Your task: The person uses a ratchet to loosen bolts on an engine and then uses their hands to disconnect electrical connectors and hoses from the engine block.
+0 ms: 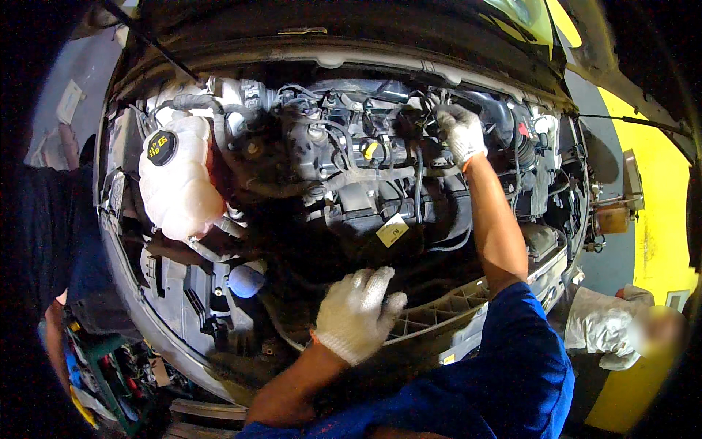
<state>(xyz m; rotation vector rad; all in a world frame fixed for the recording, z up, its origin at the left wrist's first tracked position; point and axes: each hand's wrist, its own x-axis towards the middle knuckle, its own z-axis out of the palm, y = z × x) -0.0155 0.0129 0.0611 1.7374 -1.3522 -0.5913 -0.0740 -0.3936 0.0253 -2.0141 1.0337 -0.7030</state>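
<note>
An engine [365,190] fills the bay of a car with its hood raised. My right hand [462,134], in a white knit glove, reaches to the rear right of the engine, beside a thick black hose [497,115]. Its fingers are curled down among the parts there, and what they hold is hidden. In a matching glove, my left hand [358,314] is over the front edge of the bay, with fingers loosely bent, thumb apart and nothing in it. Between the hands are a yellow cap [371,150] and a pale label tag [393,230] on the engine.
A white coolant tank [179,183] with a black cap stands at the left of the bay. Nearer is a blue round cap [246,280]. A hood prop [153,44] crosses the upper left. A green tool tray [110,373] sits lower left; another person [603,329] is at right.
</note>
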